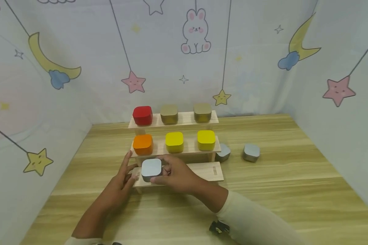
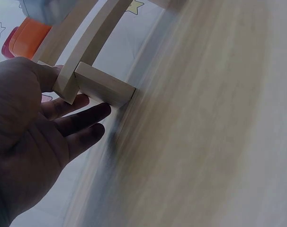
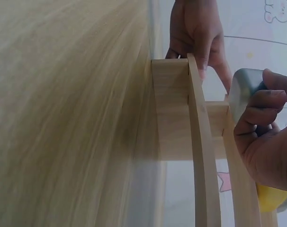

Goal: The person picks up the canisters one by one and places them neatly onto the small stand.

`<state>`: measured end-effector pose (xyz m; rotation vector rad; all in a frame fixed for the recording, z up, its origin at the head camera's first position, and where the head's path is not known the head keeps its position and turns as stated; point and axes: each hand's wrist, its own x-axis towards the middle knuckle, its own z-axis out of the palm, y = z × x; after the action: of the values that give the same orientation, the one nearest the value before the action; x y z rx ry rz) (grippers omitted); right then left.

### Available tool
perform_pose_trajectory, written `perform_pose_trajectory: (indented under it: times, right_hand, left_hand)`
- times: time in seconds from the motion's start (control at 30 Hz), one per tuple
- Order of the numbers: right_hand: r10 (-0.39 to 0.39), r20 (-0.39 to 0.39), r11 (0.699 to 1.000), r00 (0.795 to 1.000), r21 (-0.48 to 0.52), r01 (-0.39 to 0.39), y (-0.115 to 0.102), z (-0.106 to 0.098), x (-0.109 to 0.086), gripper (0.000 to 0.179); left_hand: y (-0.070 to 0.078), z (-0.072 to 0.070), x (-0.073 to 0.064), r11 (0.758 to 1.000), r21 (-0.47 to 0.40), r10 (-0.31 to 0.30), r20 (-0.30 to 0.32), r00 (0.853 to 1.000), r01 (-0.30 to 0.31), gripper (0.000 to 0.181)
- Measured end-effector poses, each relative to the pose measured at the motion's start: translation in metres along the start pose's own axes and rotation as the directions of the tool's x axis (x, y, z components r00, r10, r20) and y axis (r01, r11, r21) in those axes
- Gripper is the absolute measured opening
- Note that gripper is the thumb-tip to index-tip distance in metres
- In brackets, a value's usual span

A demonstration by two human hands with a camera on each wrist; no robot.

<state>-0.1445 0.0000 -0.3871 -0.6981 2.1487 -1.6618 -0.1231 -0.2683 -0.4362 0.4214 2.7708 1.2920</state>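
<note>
My right hand (image 1: 178,175) pinches a silver-grey block with rounded corners (image 1: 151,168) between thumb and fingers. The block is over the left part of the lowest step of a tiered wooden rack (image 1: 202,172); in the right wrist view it appears held above the board. My left hand (image 1: 118,189) is at the left end of that step, its thumb on the board and other fingers around the end and beside the leg (image 2: 105,85). Its index finger extends toward the middle step.
An orange block (image 1: 142,144) and two yellow blocks (image 1: 174,142) stand on the middle step. The top step carries a red block (image 1: 142,115) and two gold blocks (image 1: 169,114). Two more grey blocks (image 1: 251,152) sit on the table right of the rack. Patterned cloth (image 1: 257,85) surrounds the table.
</note>
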Motion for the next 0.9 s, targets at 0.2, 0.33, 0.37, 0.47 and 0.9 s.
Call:
perform_pose_trajectory:
  times: [0.2, 0.33, 0.37, 0.47, 0.9]
  right_hand:
    - [0.023, -0.006, 0.999, 1.000, -0.046, -0.023, 0.007, 0.014, 0.013, 0.065]
    - [0.061, -0.023, 0.994, 0.998, -0.085, -0.062, 0.009, 0.020, 0.017, 0.063]
    - [0.070, -0.024, 0.993, 0.997, -0.091, -0.072, 0.009, 0.020, 0.017, 0.063]
    - [0.088, -0.026, 0.989, 0.996, -0.117, -0.091, 0.007, 0.021, 0.017, 0.064]
    - [0.095, -0.023, 0.961, 0.995, -0.259, -0.097, 0.003, 0.022, 0.022, 0.061]
  left_hand:
    - [0.004, -0.002, -0.001, 1.000, -0.010, -0.002, 0.004, 1.000, 0.002, 0.092]
    - [0.003, -0.002, -0.001, 1.000, -0.010, 0.001, 0.006, 1.000, -0.001, 0.092]
    - [0.002, -0.002, -0.002, 1.000, -0.011, 0.003, 0.006, 1.000, -0.003, 0.092]
    - [0.002, -0.001, -0.002, 1.000, -0.008, 0.007, 0.004, 1.000, -0.007, 0.092]
    - [0.002, 0.000, -0.001, 1.000, 0.008, 0.027, 0.000, 1.000, -0.027, 0.094]
